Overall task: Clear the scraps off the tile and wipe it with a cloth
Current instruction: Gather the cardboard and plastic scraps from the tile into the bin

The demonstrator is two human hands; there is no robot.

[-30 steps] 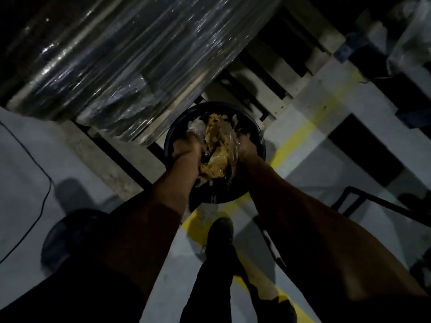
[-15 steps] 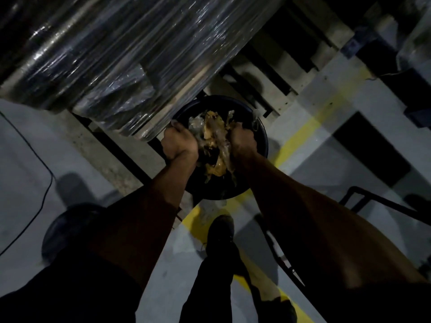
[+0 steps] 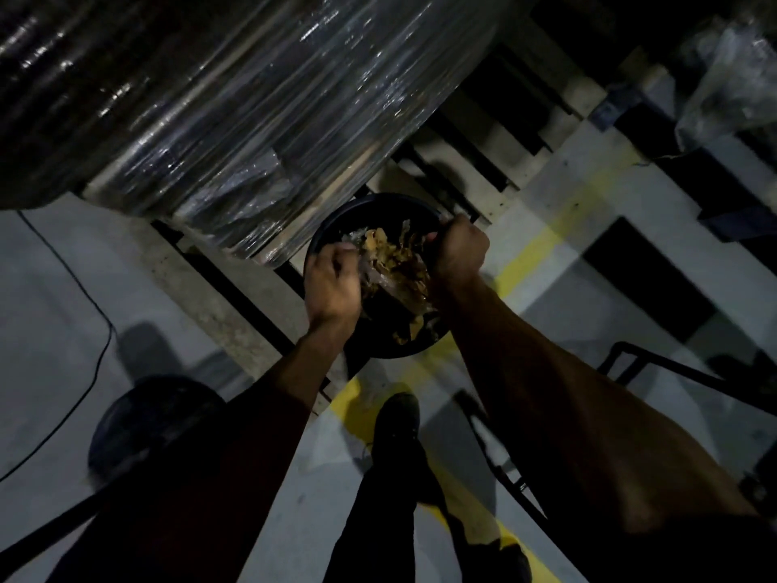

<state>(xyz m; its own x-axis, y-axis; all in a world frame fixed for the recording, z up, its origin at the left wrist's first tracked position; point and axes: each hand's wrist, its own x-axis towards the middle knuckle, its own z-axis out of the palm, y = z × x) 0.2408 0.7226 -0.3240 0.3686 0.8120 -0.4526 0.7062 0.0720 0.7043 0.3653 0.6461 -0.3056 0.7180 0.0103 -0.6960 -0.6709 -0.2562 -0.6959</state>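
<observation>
Head view — both fists (image 3: 332,284) (image 3: 458,248) clutch scraps (image 3: 395,263).

The light is dim. A pale grey floor (image 3: 50,296) carries a yellow line (image 3: 542,241) running diagonally. A wooden pallet (image 3: 496,132) lies on the floor, bearing a large load in shiny stretch wrap (image 3: 235,98). A thin black cable (image 3: 90,296) curves across the floor at left. A black metal frame (image 3: 656,366) stands at right, and crumpled clear plastic (image 3: 731,82) sits at upper right.
</observation>
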